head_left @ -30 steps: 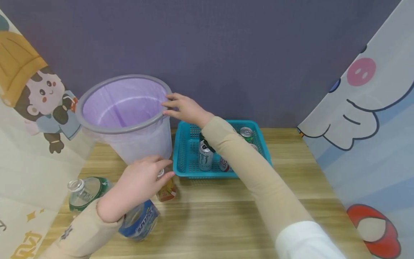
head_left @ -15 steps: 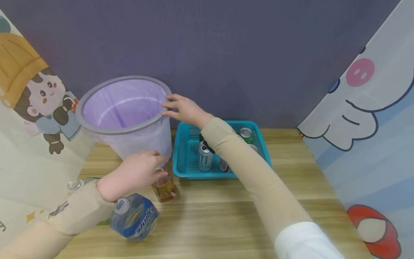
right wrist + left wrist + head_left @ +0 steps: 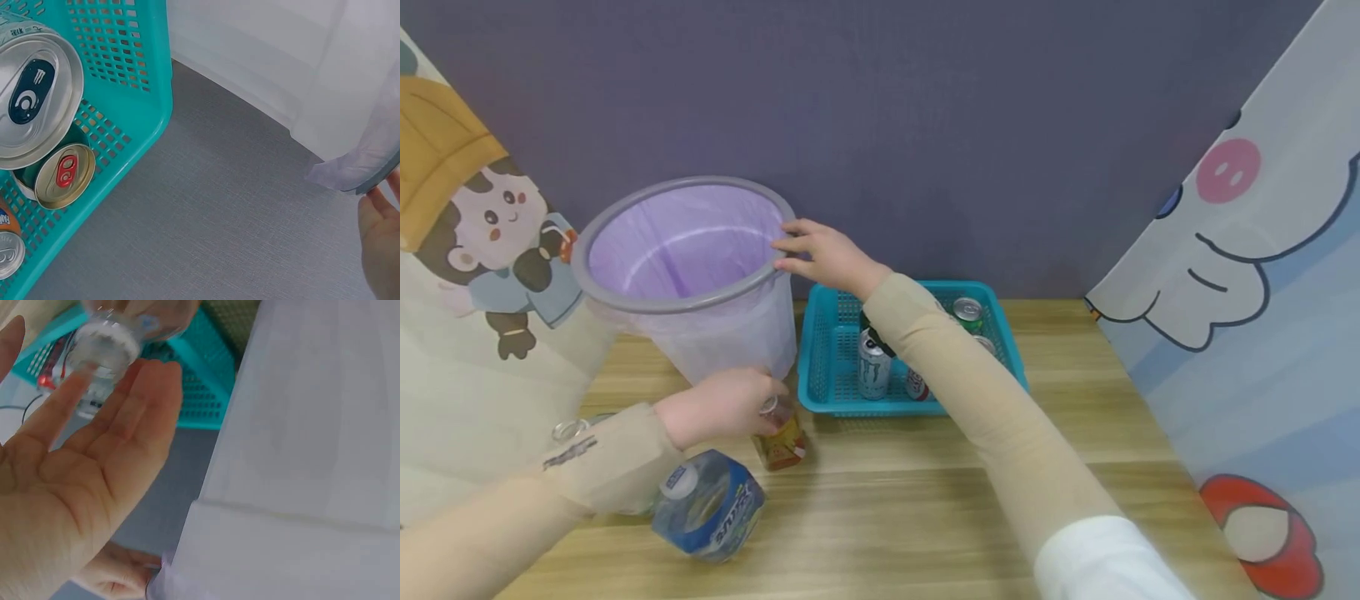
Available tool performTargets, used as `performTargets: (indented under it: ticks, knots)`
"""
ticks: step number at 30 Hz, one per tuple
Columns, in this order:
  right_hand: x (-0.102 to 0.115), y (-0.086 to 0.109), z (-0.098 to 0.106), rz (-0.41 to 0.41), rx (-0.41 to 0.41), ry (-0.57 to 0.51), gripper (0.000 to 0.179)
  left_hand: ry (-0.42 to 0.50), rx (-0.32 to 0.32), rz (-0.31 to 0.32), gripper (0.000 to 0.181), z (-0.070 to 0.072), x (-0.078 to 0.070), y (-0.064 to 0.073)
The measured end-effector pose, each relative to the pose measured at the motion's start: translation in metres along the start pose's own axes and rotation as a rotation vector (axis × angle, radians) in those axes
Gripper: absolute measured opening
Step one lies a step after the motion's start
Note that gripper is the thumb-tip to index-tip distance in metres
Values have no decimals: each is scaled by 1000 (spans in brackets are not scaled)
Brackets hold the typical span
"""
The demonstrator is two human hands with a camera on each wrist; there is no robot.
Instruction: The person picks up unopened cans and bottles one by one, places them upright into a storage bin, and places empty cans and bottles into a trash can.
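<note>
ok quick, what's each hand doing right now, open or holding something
Left hand: open, at the neck of the small bottle, no closed grip visible.
Right hand: holding the bin rim.

left: beige left sleeve point(image 3: 550, 507), dark marking point(image 3: 569, 452) | right: beige right sleeve point(image 3: 981, 400), white upper sleeve point(image 3: 1105, 557)

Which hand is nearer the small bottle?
Left. The left hand is at the neck of the small bottle; the right hand is farther off, at the rim of the bin.
</note>
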State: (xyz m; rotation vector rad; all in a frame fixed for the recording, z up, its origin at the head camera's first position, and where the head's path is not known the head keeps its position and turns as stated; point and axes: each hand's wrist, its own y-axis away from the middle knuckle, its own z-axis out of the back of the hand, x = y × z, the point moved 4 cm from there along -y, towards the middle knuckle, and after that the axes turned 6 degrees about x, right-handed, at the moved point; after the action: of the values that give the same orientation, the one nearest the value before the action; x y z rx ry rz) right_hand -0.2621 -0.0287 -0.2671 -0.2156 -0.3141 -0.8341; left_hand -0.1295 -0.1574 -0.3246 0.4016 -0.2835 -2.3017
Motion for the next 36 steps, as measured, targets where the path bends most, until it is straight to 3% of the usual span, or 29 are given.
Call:
performTargets:
  ticks: [6,15,36]
  knots:
    - [-1,1,-1,-6,-3,-5,46,-30,4,-79,14,-10,6,-10]
    - [1,0,-3,4,-3,-25,46,-24,-1,-97,15,-13,7,-13]
    - [0,2,-3,-4,-19,-32,46,34,-52,-5,22,-11,12,-12]
